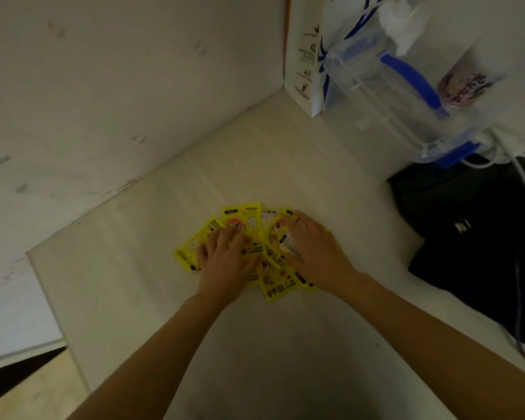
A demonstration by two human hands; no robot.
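Several yellow printed packets lie fanned and overlapping on the pale table top. My left hand rests palm down on the left part of the pile, fingers spread over the packets. My right hand lies flat on the right part, fingers reaching over a packet with a clear window. Neither hand curls round a packet. Parts of the pile are hidden under both palms.
A white wall meets the table at the left and back. At the back right stand a white paper bag and a clear plastic container with blue handle. A black bag with a white cable lies at the right.
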